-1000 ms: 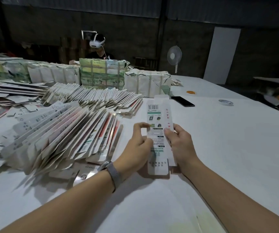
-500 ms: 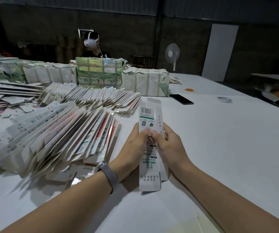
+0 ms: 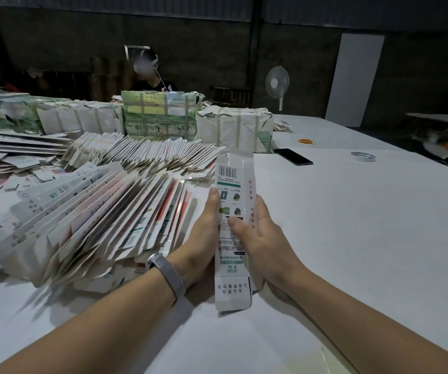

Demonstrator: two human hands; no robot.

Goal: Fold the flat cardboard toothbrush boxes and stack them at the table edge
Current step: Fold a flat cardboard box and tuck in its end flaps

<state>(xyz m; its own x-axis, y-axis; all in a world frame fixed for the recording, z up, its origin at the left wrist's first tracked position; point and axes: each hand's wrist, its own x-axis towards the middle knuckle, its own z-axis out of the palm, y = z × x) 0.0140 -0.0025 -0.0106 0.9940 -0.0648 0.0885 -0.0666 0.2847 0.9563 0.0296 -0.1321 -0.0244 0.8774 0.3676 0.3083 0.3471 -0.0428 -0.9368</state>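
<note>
— Well, how much can be judged as done at this point?

— One toothbrush box (image 3: 233,233) is held upright between both hands, just above the table (image 3: 352,238). It is gripped by the left hand (image 3: 204,238) along its left edge, thumb up the side; the right hand (image 3: 258,238) is wrapped round the other edge, its thumb pressed on the printed face. The body looks partly squared up, but the end flaps at top and bottom are seen open, so this box is judged unfinished.

— And what is left?

— A great deal, it seems. Just left of the fingers a large fanned pile of flat boxes (image 3: 95,220) is spread out, with another row (image 3: 147,155) beyond it and wrapped bundles (image 3: 160,117) further back. No stack of folded boxes can be made out at the table edge.
</note>
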